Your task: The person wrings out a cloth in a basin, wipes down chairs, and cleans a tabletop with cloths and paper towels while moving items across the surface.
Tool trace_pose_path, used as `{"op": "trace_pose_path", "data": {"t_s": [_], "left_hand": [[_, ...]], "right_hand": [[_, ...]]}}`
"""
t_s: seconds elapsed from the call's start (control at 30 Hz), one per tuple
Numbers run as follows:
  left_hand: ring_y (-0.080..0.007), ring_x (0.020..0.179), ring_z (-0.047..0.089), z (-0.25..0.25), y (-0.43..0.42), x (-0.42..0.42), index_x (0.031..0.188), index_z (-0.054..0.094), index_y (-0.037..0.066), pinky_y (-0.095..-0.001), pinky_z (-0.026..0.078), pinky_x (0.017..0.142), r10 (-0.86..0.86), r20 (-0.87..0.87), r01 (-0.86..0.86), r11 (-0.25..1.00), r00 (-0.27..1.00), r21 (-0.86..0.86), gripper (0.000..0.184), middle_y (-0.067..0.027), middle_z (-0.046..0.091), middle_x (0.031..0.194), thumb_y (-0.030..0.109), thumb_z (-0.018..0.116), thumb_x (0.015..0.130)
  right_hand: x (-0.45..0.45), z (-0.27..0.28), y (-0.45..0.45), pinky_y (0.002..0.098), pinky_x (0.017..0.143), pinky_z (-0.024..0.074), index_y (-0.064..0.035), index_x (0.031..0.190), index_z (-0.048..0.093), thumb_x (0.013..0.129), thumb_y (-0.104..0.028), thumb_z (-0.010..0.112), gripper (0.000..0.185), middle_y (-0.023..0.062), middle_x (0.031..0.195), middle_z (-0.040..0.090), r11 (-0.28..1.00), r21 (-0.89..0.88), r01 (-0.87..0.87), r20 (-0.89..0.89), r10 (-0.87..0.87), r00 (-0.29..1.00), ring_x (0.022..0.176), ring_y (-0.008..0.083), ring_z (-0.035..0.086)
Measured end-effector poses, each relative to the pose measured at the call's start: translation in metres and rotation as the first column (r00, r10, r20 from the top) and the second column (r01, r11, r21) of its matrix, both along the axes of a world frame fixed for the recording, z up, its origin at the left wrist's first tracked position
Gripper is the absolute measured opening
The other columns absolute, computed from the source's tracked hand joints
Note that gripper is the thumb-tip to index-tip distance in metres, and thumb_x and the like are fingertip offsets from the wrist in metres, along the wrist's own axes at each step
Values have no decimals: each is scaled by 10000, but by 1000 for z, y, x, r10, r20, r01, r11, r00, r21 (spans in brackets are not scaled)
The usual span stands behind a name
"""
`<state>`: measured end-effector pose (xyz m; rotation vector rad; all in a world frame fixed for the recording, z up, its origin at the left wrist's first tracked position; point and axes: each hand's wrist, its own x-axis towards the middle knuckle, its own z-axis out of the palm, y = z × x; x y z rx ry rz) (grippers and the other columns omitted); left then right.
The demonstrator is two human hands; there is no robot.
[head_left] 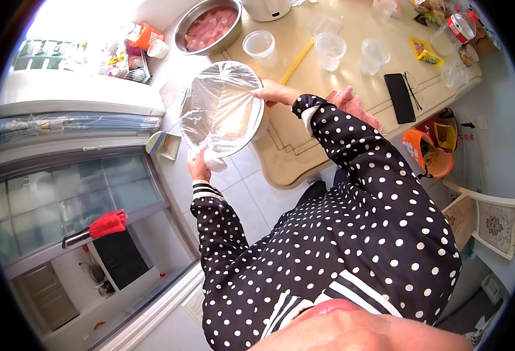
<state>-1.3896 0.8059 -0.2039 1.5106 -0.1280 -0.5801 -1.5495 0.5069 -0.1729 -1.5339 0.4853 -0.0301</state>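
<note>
Both of my hands hold a round bowl (225, 111) covered with clear, wrinkled plastic film. Something pale shows through the film, but I cannot make out what it is. My left hand (199, 167) grips the near left rim, where the plastic is bunched up beside the fingers. On the right side of the rim, my right hand (274, 92) is closed with the thumb over the film. The bowl is beside the table's left edge, above the tiled floor. Behind it is a metal basin (181, 36) containing pink raw meat (212, 28).
On the table (304, 111) stand clear plastic cups (330, 51), with a yellow stick (297, 60), a pink cloth (354, 107), a black phone (399, 97) and glasses (413, 92). A bottle (453, 32) stands far right. An orange bucket (427, 155) is beside the table, a chair (491, 222) nearby.
</note>
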Motion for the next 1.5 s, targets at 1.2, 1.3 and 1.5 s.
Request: {"op": "trace_pose_path", "data": {"t_s": [1.2, 1.3, 1.5], "left_hand": [[-188, 747, 604, -5, -112, 48, 946, 530, -12, -303, 509, 648, -58, -73, 57, 998, 996, -21, 141, -86, 591, 865, 12, 555, 809], [-192, 753, 607, -2, -112, 41, 945, 530, -12, -307, 511, 646, -60, -87, 59, 998, 994, -13, 152, -87, 593, 862, 16, 571, 801], [-194, 745, 607, 1, -119, 25, 947, 537, -12, -298, 506, 650, -101, -114, 95, 994, 988, -57, 153, -88, 596, 864, 12, 575, 800]], "right_hand": [[6, -104, -69, 409, 930, 354, -7, 1021, 509, 708, -161, 644, 374, 185, 1152, 470, 466, -836, 289, 111, -372, 921, 1080, 363, 420], [-17, -99, -49, 404, 936, 354, -27, 930, 560, 764, -162, 579, 215, 154, 1132, 489, 361, -860, 360, 290, -233, 928, 1102, 343, 423], [-28, -113, -77, 398, 932, 377, -50, 958, 584, 760, -162, 602, 228, 158, 1161, 478, 311, -880, 359, 243, -354, 903, 1162, 322, 401]]}}
